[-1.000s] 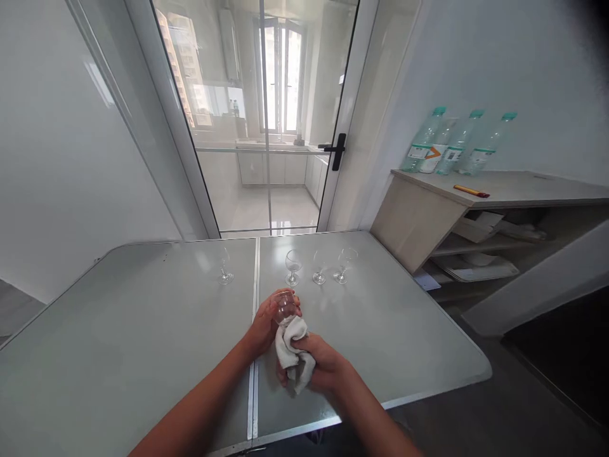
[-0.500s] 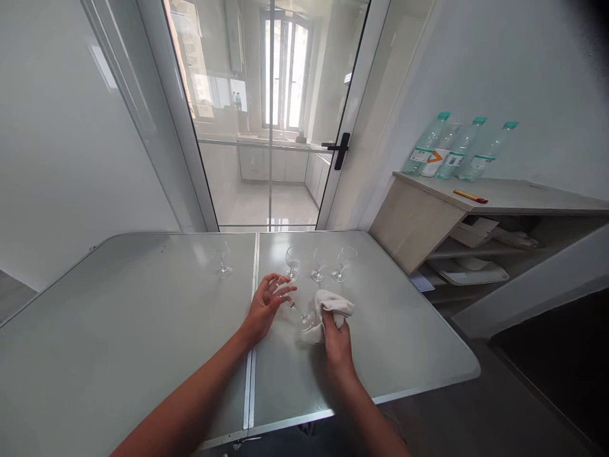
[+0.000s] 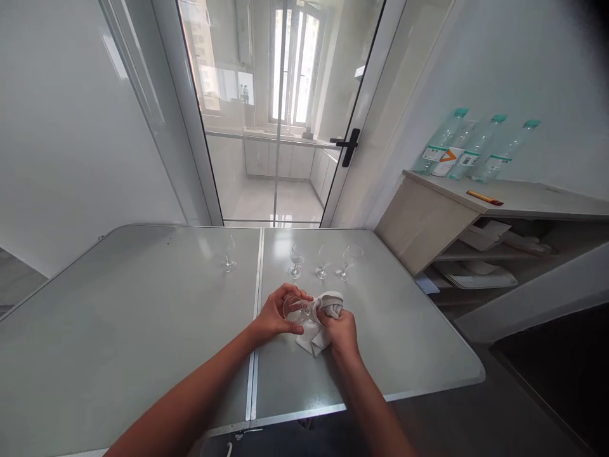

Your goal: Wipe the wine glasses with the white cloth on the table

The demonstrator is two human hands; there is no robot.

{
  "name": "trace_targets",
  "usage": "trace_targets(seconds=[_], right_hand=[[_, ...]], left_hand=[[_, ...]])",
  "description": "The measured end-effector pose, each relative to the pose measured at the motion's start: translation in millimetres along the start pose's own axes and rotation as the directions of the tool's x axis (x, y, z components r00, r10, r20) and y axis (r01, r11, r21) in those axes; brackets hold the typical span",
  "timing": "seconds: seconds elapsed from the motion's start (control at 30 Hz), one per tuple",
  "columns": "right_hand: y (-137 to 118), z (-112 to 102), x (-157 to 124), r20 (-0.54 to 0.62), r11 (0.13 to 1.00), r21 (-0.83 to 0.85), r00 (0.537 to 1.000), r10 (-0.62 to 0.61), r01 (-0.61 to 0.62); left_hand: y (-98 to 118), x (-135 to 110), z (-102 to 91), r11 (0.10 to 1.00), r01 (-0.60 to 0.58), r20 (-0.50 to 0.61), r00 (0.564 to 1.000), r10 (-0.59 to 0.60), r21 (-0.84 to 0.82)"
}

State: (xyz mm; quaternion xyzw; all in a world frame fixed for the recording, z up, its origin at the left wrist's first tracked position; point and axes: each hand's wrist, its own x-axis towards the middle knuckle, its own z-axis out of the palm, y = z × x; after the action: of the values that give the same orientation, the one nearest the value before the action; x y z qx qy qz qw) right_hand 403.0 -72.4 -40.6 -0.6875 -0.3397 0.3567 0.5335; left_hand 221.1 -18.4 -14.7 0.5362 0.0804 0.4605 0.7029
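Note:
My left hand [image 3: 275, 316] is wrapped round the bowl of a clear stemmed glass [image 3: 295, 311], which is tilted on its side above the table. Bunched in my right hand [image 3: 343, 331] is a white cloth [image 3: 314, 341], pressed against the foot and stem end of that glass. The cloth hides the foot, and one corner of it hangs down toward the tabletop. Just beyond my hands stand three more stemmed glasses: one on the left [image 3: 295, 270], a middle one [image 3: 321, 271] and one on the right [image 3: 343, 273].
Another stemmed glass [image 3: 229, 263] stands on the left half of the pale table [image 3: 157, 317], past the metal seam [image 3: 255, 343]. To the right, a wooden shelf unit [image 3: 404, 222] carries several plastic bottles [image 3: 471, 152] and a yellow-red stick [image 3: 484, 197]. A glass door [image 3: 280, 171] rises behind the table.
My left hand has moved right and closed round the glass bowl. The cloth has come against the glass's foot, and both hands are nearer each other. The view has shifted slightly.

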Motion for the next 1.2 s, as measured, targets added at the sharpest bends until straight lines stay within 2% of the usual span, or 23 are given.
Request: trace_targets(seconds=[0.1,0.23,0.3,0.4,0.47,0.53,0.57,0.63,0.67,0.7,0.77,0.8,0.9,1.0,1.1,1.13,1.2], right_hand=[[-0.8,-6.7,1.7,-0.031,0.997,-0.071,1.0,0.002,-0.004],[-12.0,-17.7,-3.6,-0.086,0.975,-0.17,0.984,-0.157,0.141],[-22.0,-26.3,-7.7,-0.067,0.946,-0.24,0.968,-0.241,0.219],[-40.5,-41.4,-15.2,0.072,0.894,-0.264,0.932,-0.356,0.362],[-51.6,-50.1,-21.0,0.186,0.899,-0.165,0.908,-0.375,0.405],[-59.2,-55.5,-26.4,0.365,0.95,-0.041,0.89,-0.274,0.31],[-61.3,-56.5,-28.8,0.466,0.972,-0.017,0.862,-0.198,0.233],[-62.2,-54.3,-32.6,0.583,0.982,-0.083,0.807,-0.09,0.169],[-61.3,-51.1,-34.2,0.574,0.967,-0.152,0.814,-0.083,0.205],[-59.8,-46.6,-35.5,0.531,0.933,-0.238,0.841,-0.108,0.27],[-55.3,-34.5,-37.9,0.441,0.82,-0.416,0.876,-0.196,0.393],[-52.7,-27.6,-39.0,0.425,0.761,-0.481,0.875,-0.232,0.435],[-45.9,-7.9,-40.9,0.476,0.61,-0.591,0.839,-0.264,0.528],[-43.9,4.7,-36.5,0.472,0.486,-0.683,0.837,-0.278,0.546],[-45.0,9.3,-21.4,0.472,0.43,-0.705,0.826,-0.309,0.564],[-44.9,9.8,-14.0,0.464,0.432,-0.705,0.826,-0.32,0.563],[-43.5,10.4,2.1,0.402,0.472,-0.717,0.857,-0.323,0.514]], left_hand=[[0.3,1.2,0.1,1.0,-0.013,-0.03,0.999,0.013,0.003],[4.6,2.0,-2.3,1.0,-0.015,-0.072,0.997,0.017,0.017],[6.0,1.7,-4.3,1.0,-0.014,-0.088,0.996,0.016,0.023],[5.3,1.5,-6.6,0.999,-0.029,-0.119,0.992,0.033,0.036],[3.6,1.7,-7.7,0.998,-0.032,-0.136,0.99,0.038,0.05],[1.8,2.1,-8.8,0.998,-0.03,-0.146,0.988,0.038,0.06],[1.2,2.2,-9.3,0.998,-0.03,-0.151,0.988,0.039,0.062],[0.6,2.1,-10.0,0.997,-0.032,-0.158,0.987,0.043,0.068],[0.6,1.9,-10.1,0.997,-0.033,-0.159,0.986,0.044,0.07],[0.7,1.6,-10.1,0.997,-0.032,-0.157,0.987,0.044,0.072],[0.8,0.6,-9.9,0.997,-0.028,-0.14,0.989,0.037,0.072],[0.6,0.0,-9.9,0.997,-0.024,-0.125,0.992,0.033,0.071],[-1.2,-2.0,-10.0,0.996,-0.001,-0.068,0.998,0.006,0.086],[-3.3,-2.0,-9.3,0.993,0.011,-0.022,1.0,-0.008,0.118],[-4.1,0.3,-7.4,0.987,-0.022,-0.029,0.999,0.027,0.158],[-3.8,1.2,-6.9,0.981,-0.044,-0.051,0.997,0.054,0.19],[-2.6,2.3,-6.5,0.949,-0.102,-0.127,0.981,0.146,0.297]])
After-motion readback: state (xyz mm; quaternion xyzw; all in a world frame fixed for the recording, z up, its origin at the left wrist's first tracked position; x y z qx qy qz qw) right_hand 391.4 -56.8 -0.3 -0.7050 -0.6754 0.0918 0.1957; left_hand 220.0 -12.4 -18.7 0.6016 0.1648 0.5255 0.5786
